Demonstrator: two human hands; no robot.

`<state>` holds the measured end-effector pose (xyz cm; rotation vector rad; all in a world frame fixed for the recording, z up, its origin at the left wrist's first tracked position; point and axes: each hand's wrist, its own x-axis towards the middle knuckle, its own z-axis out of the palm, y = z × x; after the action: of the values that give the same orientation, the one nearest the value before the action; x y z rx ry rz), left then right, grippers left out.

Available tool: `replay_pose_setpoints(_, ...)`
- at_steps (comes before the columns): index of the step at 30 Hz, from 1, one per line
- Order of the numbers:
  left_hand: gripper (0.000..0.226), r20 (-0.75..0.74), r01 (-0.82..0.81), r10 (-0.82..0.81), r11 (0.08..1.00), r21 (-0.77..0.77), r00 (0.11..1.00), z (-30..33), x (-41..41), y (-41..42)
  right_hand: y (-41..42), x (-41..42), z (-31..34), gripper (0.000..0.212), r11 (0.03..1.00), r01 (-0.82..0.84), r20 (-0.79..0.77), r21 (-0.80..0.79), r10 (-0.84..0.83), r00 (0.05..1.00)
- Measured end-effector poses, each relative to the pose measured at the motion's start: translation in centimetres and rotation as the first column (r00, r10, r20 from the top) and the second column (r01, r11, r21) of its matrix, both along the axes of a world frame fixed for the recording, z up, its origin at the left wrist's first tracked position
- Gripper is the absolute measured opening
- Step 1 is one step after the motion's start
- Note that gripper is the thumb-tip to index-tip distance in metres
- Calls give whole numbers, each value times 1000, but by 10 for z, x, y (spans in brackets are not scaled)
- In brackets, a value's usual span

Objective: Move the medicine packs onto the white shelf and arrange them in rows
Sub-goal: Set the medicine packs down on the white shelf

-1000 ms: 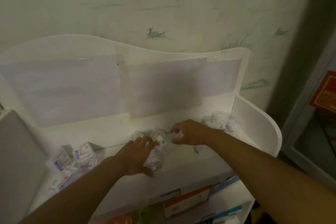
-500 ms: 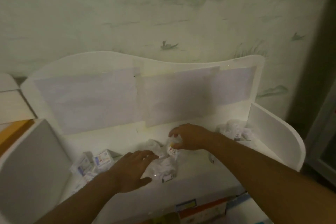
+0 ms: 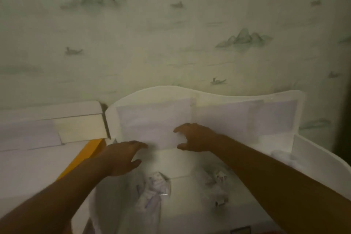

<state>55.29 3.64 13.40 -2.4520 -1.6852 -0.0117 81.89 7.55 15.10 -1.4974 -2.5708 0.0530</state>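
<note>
The white shelf (image 3: 209, 97) has a wavy back panel and a curved right side wall. Blurred medicine packs lie on its top: a white heap (image 3: 153, 192) near the middle, a second heap (image 3: 218, 188) to its right and a pale pile (image 3: 283, 156) by the right wall. My left hand (image 3: 123, 156) hovers above the shelf, fingers spread, holding nothing. My right hand (image 3: 193, 137) is raised in front of the back panel, fingers curved apart and empty. Both hands are above and behind the packs, not touching them.
A patterned wall stands behind the shelf. To the left sits a white box or unit (image 3: 79, 119) with an orange edge (image 3: 83, 157). A red and dark item (image 3: 241, 231) shows at the bottom edge, below the shelf top.
The view has swung to the left and up, with blur. Both hands lifted off the packs in the middle of the shelf and now hang open above them.
</note>
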Motion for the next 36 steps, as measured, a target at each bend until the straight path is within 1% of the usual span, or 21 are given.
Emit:
replay_pose_setpoints(3,51,38,-32,30,998,59,999,23,-58,-20,-19,-55,20,66,996,-41,12,75,40,999)
replay_pose_setpoints(6,51,57,-45,40,995,91,998,35,-119,-47,-39,-116,33,71,994,-83,68,73,78,995)
replay_pose_setpoints(8,54,52,-67,62,992,109,997,35,-159,-68,-55,-156,40,70,989,-111,60,92,106,993)
replay_pose_setpoints(10,52,61,-92,85,987,133,995,30,-198,-89,-71,-194,42,67,985,-139,36,99,136,990)
replay_pose_setpoints(13,48,69,-131,121,980,151,990,16,-248,-119,-85,-246,36,68,982,-175,45,67,172,984)
replay_pose_setpoints(17,48,92,-218,209,971,96,974,-5,-302,-149,-95,-307,21,66,978,-209,33,13,208,978)
replay_pose_setpoints(21,50,83,-280,275,959,48,958,-29,-345,-162,-98,-354,-1,64,971,-240,34,-23,240,970)
replay_pose_setpoints(24,47,35,-303,303,953,-6,952,-45,-375,-172,-90,-384,-12,56,978,-210,81,-19,211,974)
replay_pose_setpoints(26,45,-17,-332,331,943,-32,943,-49,-396,-178,-84,-405,-15,49,981,-196,50,4,196,979)
replay_pose_setpoints(28,43,-37,-391,390,919,-45,920,-48,-425,-183,-76,-428,-16,45,978,-209,2,12,209,978)
replay_pose_setpoints(33,40,7,-519,520,853,-62,854,-38,-482,-178,-54,-479,-18,43,959,-283,-73,-14,281,957)
replay_pose_setpoints(36,40,41,-557,562,825,-95,826,-43,-494,-169,-42,-508,-29,44,944,-324,-54,-56,321,946)
